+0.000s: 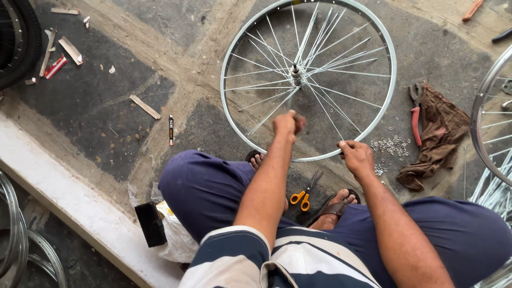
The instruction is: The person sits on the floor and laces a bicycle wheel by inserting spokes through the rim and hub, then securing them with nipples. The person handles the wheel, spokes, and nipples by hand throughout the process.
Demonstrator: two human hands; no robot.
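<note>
on a worn grey concrete floor [133, 64], a seated person in dark blue trousers and a striped shirt bends over a silver spoked bicycle wheel rim [392, 80] lying flat just ahead of the knees. left hand [288, 124] is raised above the spokes near the rim's near edge, fingers closed around something small that cannot be made out. right hand [356, 156] grips the rim's near edge, fingers curled over the metal. orange-handled scissors [305, 195] lie on the floor between the sandalled feet. a heap of small silver nuts [389, 145] sits just beside the rim on the right, near red-handled pliers [415, 114] and a crumpled brown rag [440, 133]. a small black box [151, 224] rests on a white plastic bag [178, 237] by the left thigh, and scraps of card [69, 49] are scattered far left.
</note>
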